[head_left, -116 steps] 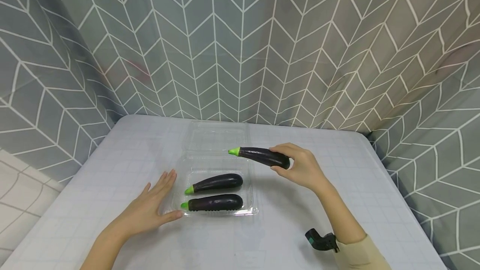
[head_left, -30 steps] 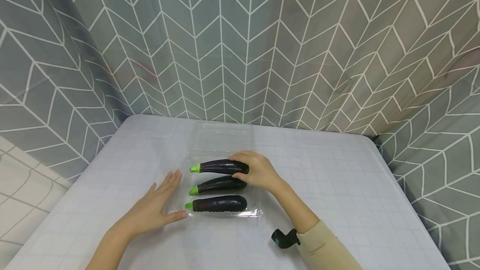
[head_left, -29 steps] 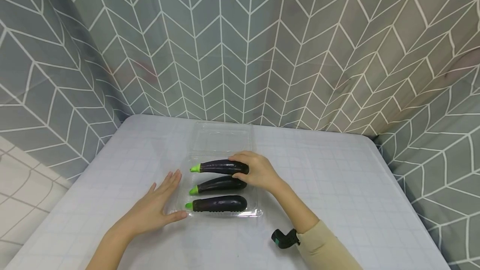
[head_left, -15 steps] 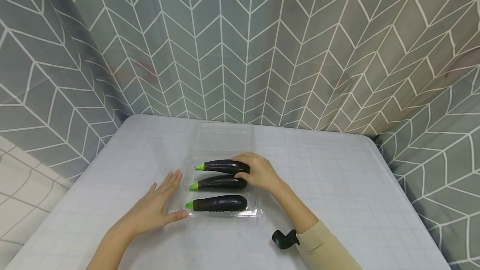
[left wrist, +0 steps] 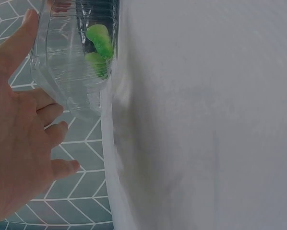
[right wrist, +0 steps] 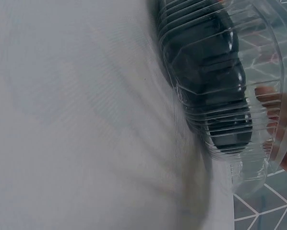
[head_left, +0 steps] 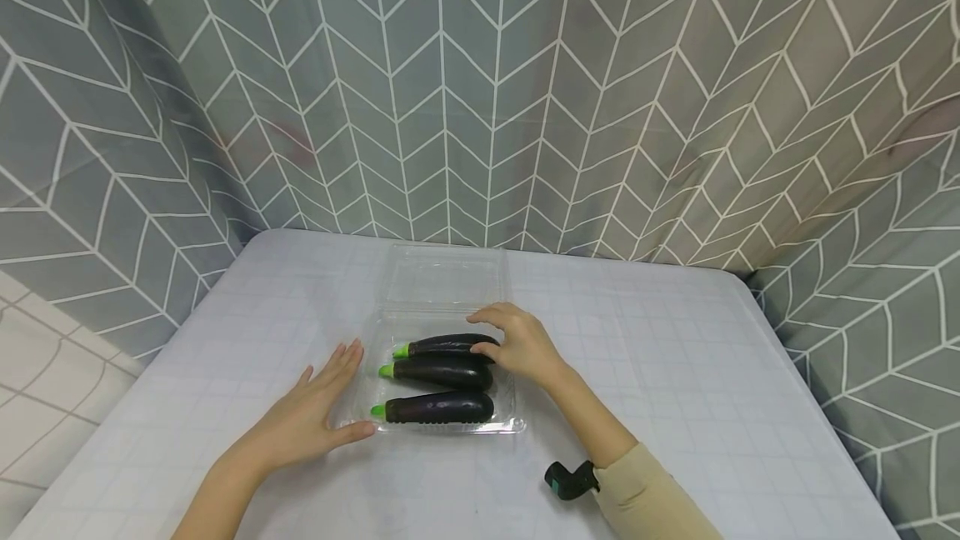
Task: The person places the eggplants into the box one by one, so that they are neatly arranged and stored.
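Three dark purple eggplants lie side by side in a clear plastic clamshell box (head_left: 507, 407), green stems pointing left: a far eggplant (head_left: 442, 344), a middle eggplant (head_left: 442, 372) and a near eggplant (head_left: 438, 407). My right hand (head_left: 525, 344) hovers over the right end of the far one, thumb and fingers spread apart, thumb tip overlapping that eggplant. At the box's left side, my left hand (head_left: 307, 419) lies with straight fingers along the edge. The left wrist view shows green stems (left wrist: 100, 43) through the clear wall; the right wrist view shows the dark rounded ends.
The box's transparent lid (head_left: 446, 277) is folded back flat behind it on the white-covered table (head_left: 637, 340). A black wrist camera (head_left: 570, 480) sits at the right sleeve. A grey chevron-patterned curtain (head_left: 480, 107) surrounds the table's back and sides.
My right hand carried the third eggplant left into the box, lowered it against the middle one and let go, its fingers now parted. The left hand stays at the box's edge.
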The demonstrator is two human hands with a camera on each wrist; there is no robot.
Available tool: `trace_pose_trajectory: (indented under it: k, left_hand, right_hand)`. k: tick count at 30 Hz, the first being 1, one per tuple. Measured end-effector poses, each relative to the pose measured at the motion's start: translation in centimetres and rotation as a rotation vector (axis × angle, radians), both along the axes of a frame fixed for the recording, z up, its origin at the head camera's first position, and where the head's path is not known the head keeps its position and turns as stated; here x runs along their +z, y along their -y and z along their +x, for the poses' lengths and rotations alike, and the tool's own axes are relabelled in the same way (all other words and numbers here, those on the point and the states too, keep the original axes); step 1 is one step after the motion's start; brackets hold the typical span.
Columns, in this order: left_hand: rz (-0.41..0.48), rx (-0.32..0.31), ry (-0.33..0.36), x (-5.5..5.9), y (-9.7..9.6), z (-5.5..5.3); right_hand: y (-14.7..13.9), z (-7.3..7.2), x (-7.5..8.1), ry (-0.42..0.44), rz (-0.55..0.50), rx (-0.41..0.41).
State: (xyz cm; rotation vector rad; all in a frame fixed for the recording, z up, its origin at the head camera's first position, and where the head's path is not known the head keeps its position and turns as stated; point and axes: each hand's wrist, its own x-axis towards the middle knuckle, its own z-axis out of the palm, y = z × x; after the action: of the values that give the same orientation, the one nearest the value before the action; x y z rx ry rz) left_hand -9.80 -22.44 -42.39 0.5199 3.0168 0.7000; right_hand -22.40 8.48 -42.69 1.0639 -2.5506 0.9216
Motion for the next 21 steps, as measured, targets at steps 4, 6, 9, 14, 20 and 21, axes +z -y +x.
trace_pose_trajectory:
  k: [4,6,9,14,20,21]
  left_hand:
    - [0.001,-0.002,-0.001,0.1,0.0,0.0]
    - [0.001,-0.001,0.0,0.1,0.0,0.0]
    - [0.0,0.001,-0.001,0.2,0.0,0.0]
    - [0.002,0.004,-0.001,0.1,-0.1,0.0]
    - [0.0,0.002,-0.007,0.1,-0.1,0.0]
    - [-0.001,0.002,-0.008,0.1,-0.1,0.0]
  right_hand:
    - [-0.3,-0.1,0.0,0.066,-0.056,0.044]
    - [-0.6,-0.2,0.1,0.098,-0.087,0.068]
    - [-1.0,-0.3,0.3,0.124,-0.13,0.105]
    - [-1.8,-0.7,0.7,0.127,-0.197,0.157]
    - [-2.8,-1.0,1.3,0.102,-0.264,0.182]
    - [-3.0,-1.0,1.3,0.101,-0.266,0.182]
